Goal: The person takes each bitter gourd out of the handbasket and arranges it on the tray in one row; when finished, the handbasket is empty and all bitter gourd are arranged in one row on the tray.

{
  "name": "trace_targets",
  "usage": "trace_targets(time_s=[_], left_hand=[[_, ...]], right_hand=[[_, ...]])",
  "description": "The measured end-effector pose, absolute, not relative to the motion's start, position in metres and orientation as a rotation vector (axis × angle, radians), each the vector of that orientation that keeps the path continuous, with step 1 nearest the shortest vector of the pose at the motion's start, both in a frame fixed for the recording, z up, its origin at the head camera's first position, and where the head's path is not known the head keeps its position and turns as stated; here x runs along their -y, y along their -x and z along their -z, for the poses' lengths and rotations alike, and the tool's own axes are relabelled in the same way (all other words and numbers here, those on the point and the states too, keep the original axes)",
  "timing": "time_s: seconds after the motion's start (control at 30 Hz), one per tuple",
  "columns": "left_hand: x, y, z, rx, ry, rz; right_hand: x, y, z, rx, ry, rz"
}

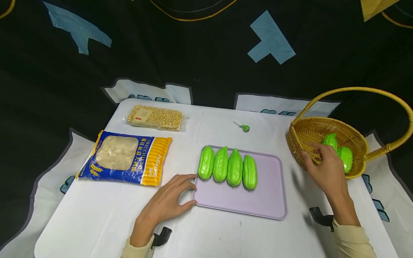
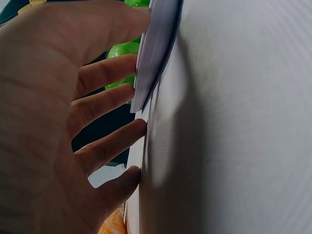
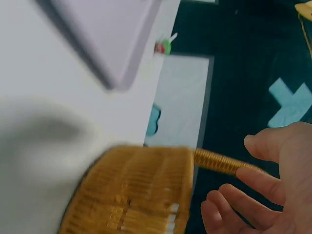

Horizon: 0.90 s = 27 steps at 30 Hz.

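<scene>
My left hand [image 1: 171, 199] rests with spread fingers at the left edge of a lilac tray [image 1: 238, 202]. In the left wrist view, its thumb and some fingertips touch the tray's rim [image 2: 155, 53]. Several glossy green, ridged toy fruits, like star fruits [image 1: 235, 168], lie side by side along the tray's upper left. Over the near left rim of a wicker basket [image 1: 295, 145] hovers my right hand [image 1: 327, 168], fingers loosely bent and nothing in them. Two more green fruits [image 1: 346, 159] sit inside the basket, partly hidden by that hand.
A blue and yellow pasta bag [image 1: 126, 157] lies on the left of the white table [image 1: 87, 211]. Behind it is a clear pack of yellow kernels [image 1: 156, 118]. A green lollipop [image 1: 245, 128] lies behind the tray. The basket's tall handle [image 1: 358, 89] arches up at the right.
</scene>
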State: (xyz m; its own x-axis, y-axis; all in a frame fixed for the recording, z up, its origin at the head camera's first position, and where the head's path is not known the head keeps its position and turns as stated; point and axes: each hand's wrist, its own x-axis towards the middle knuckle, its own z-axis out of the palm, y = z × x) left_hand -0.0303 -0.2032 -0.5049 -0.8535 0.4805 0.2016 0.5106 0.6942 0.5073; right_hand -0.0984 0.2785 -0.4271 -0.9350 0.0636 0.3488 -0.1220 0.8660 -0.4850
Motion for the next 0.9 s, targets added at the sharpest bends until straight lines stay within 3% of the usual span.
trace_targets(time_s=[0.37, 0.9], left_hand=[[0.203, 0.030, 0.504, 2.848, 0.823, 0.884], [0.204, 0.031, 0.504, 2.848, 0.824, 0.930]], right_hand=[[-0.318, 0.113, 0.422, 2.860, 0.256, -0.786], [-0.358, 0.141, 0.429, 2.939, 0.280, -0.684]])
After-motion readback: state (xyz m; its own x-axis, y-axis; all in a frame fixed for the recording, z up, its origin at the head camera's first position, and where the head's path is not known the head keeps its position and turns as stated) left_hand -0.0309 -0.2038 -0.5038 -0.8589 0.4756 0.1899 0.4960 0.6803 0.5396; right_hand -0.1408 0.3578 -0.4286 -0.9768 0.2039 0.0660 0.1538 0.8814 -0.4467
